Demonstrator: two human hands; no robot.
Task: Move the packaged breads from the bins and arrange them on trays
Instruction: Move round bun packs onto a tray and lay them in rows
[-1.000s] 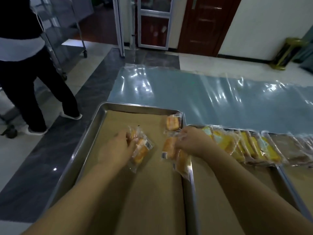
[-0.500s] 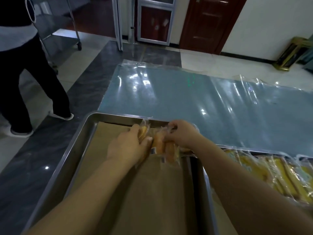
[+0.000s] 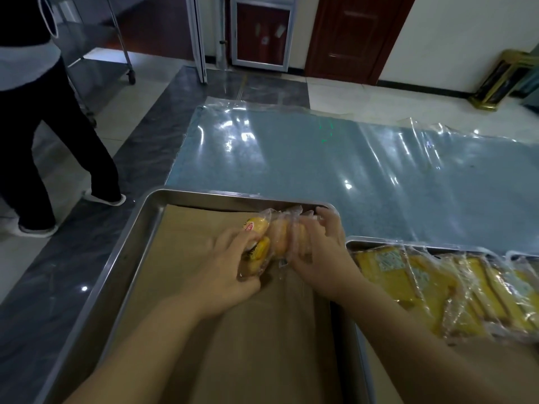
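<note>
"Three or so packaged breads [image 3: 280, 237] are all the left tray [image 3: 134, 246] holds, bunched in its far right corner, mid-frame," says the first. "Most of its brown paper liner [image 3: 248, 330] lies bare, so that tray looks barely started."

"And the right tray [image 3: 379, 242]?" asks the second.

"It carries an overlapping row of yellow packets [image 3: 437, 287] at the frame's right. No bin shows, so what remains can't be counted."

"The hands?"

"The left hand [image 3: 227, 266] grips one packet from the side, thumb and fingers curled round it. The right hand [image 3: 323, 252] curls its fingers over the others, bunching them."

"Materials?"

"Crinkly clear film over soft, rounded golden buns, and matte paper under them. The steel trays have rolled rims and rounded corners. A glossy, wrinkled plastic sheet [image 3: 350, 158] spreads beyond them."
</note>
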